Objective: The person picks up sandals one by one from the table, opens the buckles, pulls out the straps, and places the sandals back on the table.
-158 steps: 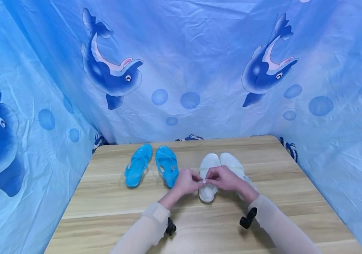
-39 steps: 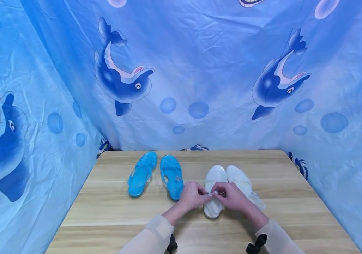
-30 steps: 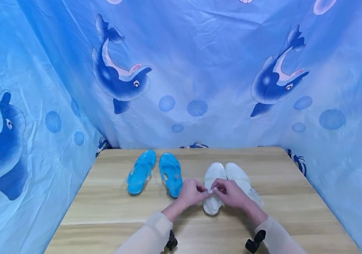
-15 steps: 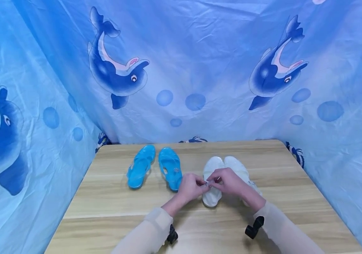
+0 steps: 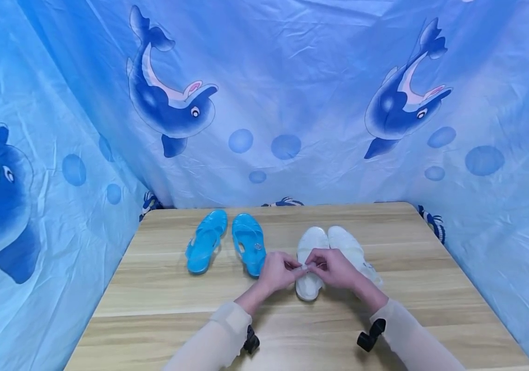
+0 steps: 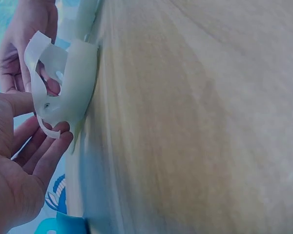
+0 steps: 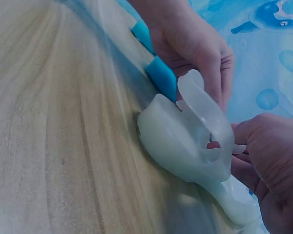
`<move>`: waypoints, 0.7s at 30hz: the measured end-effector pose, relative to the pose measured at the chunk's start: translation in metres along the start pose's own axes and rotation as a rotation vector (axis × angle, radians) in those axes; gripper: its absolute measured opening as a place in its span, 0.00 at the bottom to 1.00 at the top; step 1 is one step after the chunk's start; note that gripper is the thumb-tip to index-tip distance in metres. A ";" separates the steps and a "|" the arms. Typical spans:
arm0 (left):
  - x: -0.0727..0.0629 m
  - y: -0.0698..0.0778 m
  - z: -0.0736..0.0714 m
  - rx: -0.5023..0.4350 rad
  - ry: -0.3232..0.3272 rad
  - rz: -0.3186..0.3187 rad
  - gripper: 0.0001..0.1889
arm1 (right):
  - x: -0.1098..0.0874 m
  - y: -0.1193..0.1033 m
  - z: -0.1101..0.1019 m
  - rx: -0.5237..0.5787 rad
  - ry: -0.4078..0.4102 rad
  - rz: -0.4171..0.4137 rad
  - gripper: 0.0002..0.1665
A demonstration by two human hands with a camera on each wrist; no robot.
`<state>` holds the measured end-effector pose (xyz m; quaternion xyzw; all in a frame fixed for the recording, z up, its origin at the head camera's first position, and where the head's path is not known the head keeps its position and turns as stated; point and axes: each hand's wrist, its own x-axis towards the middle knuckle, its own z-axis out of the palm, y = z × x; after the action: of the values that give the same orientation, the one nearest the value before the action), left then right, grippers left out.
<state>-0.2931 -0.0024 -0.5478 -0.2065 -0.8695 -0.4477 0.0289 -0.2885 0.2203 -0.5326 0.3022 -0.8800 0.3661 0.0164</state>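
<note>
Two whitish translucent jelly sandals lie side by side, toes toward the back, in the head view. Over the left white sandal (image 5: 312,241) both hands meet at its strap. My left hand (image 5: 276,272) pinches one part of the strap (image 6: 43,109) between thumb and fingers. From the other side my right hand (image 5: 337,269) pinches the strap close to the left fingertips. The fingers hide most of the fastening, so I cannot tell whether it is joined. Beside the right hand lies the right white sandal (image 5: 347,246), partly covered by that hand and forearm.
To the left, a blue sandal (image 5: 205,246) and a second blue sandal (image 5: 247,232) with a small round buckle stand on the wooden table (image 5: 162,288). A blue dolphin-print curtain (image 5: 264,103) rises behind the table's far edge and at both sides.
Both hands stay at the left white sandal's strap, with only small finger shifts. The head view has tilted slightly, so everything sits a little higher than a second ago.
</note>
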 end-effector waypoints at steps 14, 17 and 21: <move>0.003 0.005 -0.001 0.074 -0.033 0.012 0.08 | 0.001 -0.003 0.000 0.069 -0.008 0.088 0.03; 0.005 0.003 -0.003 0.096 -0.053 0.043 0.07 | 0.002 0.000 -0.001 0.062 0.001 0.076 0.06; 0.006 0.002 -0.005 0.109 -0.065 0.054 0.07 | 0.003 0.005 -0.001 0.100 -0.003 0.074 0.04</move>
<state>-0.2988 -0.0034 -0.5416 -0.2424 -0.8872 -0.3919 0.0242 -0.2934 0.2226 -0.5340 0.2703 -0.8712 0.4095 -0.0135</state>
